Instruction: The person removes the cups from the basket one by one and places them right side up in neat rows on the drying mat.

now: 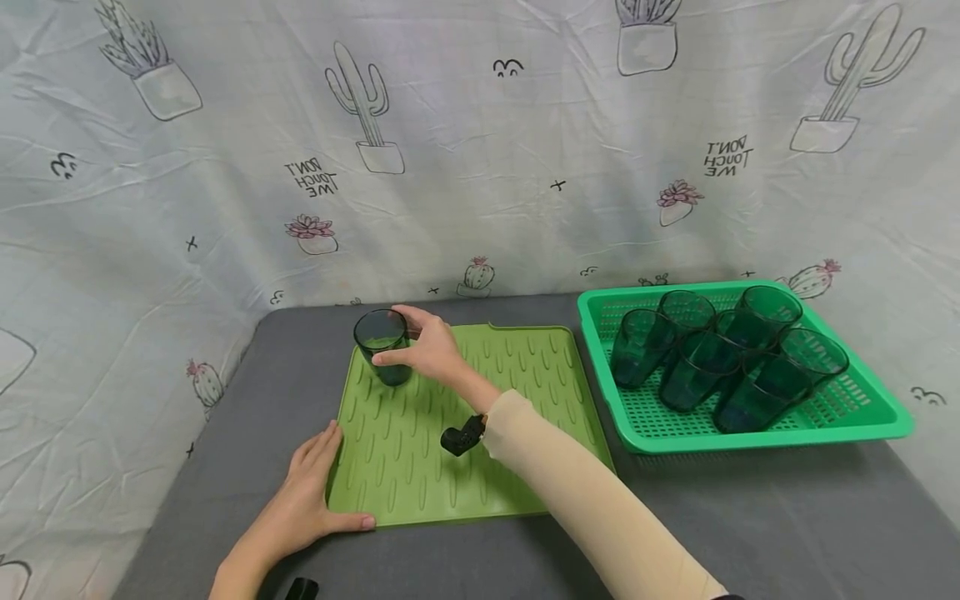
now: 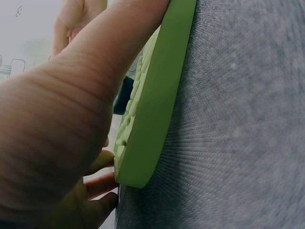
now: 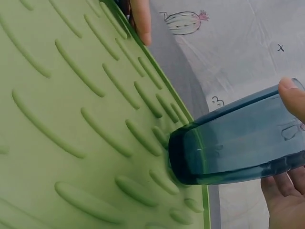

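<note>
A dark blue-green drinking glass (image 1: 392,367) stands upright at the far left corner of a green ridged drying mat (image 1: 420,467). My right hand (image 1: 431,346) grips it near the rim, thumb on the near side and fingers on the far side. In the right wrist view the glass's base (image 3: 183,160) meets the mat's ridges close to the edge. My left hand (image 1: 300,496) rests at the mat's near left corner, fingers along its left edge and thumb along the front edge. From the left wrist, the mat's side wall (image 2: 157,105) shows beside that hand.
On the right stands a green plastic basket (image 1: 645,437) holding several similar glasses (image 1: 693,371). Grey cloth (image 1: 247,417) covers the table. A white curtain with cactus prints (image 1: 480,150) hangs behind it. My right forearm (image 1: 592,492) crosses over the mat.
</note>
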`<state>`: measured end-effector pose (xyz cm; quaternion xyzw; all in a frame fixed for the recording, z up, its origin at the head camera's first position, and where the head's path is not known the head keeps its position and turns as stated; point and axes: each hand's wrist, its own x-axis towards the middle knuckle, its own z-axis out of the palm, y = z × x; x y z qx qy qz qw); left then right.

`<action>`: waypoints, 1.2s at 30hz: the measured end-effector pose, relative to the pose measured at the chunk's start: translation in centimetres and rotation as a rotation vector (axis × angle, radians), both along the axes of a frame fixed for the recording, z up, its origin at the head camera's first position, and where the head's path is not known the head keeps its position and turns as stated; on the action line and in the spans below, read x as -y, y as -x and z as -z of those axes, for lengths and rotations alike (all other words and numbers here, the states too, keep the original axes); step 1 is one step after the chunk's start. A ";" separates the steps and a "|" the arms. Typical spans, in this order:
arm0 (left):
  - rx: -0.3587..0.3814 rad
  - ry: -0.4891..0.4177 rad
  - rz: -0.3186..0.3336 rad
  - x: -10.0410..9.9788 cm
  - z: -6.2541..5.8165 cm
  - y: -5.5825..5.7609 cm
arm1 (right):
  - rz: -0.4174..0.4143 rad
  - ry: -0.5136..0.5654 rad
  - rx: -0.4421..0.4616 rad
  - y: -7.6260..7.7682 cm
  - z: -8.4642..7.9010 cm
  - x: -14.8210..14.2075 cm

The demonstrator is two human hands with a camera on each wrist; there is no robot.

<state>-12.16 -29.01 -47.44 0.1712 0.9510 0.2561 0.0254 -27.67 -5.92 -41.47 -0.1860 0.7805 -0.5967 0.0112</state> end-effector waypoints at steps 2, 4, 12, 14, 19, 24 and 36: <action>-0.001 0.001 0.000 0.0 0.0 0.0 | -0.005 0.000 0.007 -0.1 0.1 0.0; -0.002 0.000 0.001 0.0 0.0 0.0 | -0.006 0.001 0.013 -0.2 0.0 0.0; -0.005 -0.009 0.004 0.0 0.2 0.0 | 0.012 -0.006 0.053 -0.8 0.1 0.2; -0.009 -0.010 0.005 0.0 0.2 -0.1 | 0.021 -0.010 0.055 -0.9 0.1 0.3; -0.014 -0.006 0.006 0.0 0.2 0.0 | 0.040 -0.040 0.054 -1.0 0.2 0.4; -0.010 -0.001 0.006 0.1 0.3 0.0 | 0.048 -0.052 0.042 -1.2 0.3 0.5; -0.014 -0.017 0.007 0.2 0.2 -0.2 | 0.045 0.076 0.044 -2.4 0.3 -0.4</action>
